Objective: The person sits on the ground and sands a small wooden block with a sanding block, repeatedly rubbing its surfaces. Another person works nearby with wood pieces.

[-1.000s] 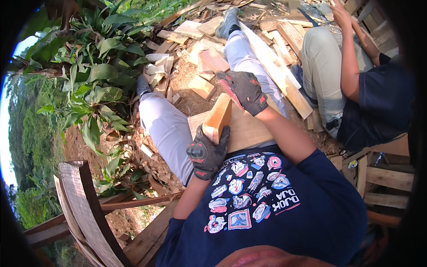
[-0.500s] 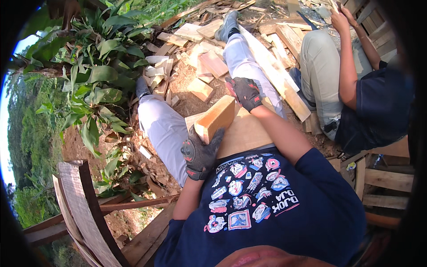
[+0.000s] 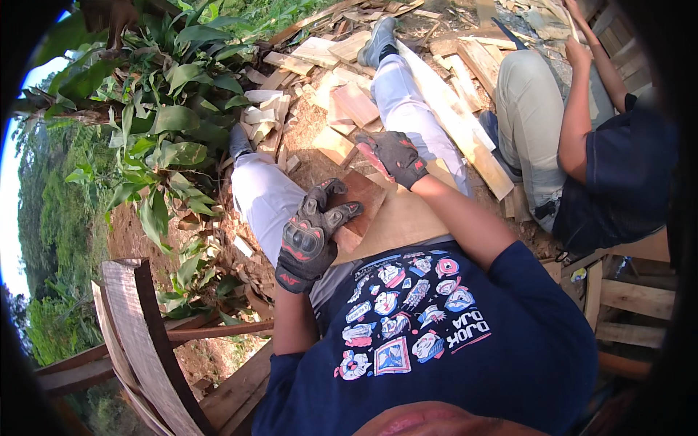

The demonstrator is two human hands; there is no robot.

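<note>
My left hand (image 3: pixel 311 231), in a black glove with a hard knuckle guard, grips the left edge of a reddish-brown wooden block (image 3: pixel 366 206). Its fingers are bent over the block, part of which they hide. Under the block a wide pale board (image 3: pixel 407 216) lies across my lap. My right hand (image 3: pixel 393 157), gloved in black with a red palm side, hovers just beyond the block's far right corner. Its fingers stretch out to the left, apart from the block and holding nothing.
Wood offcuts (image 3: pixel 336 145) and shavings litter the ground between my legs. A long pale plank (image 3: pixel 454 120) runs beside my right leg. Close on the right sits another person (image 3: pixel 603 156) holding a thin strip. Leafy plants (image 3: pixel 171 138) and upright timber (image 3: pixel 138 312) stand at left.
The wooden block has turned from tilted on edge to showing its broad, darker face. My left hand has rolled over, knuckles up. My right hand has shifted slightly left, its fingers now stretched out.
</note>
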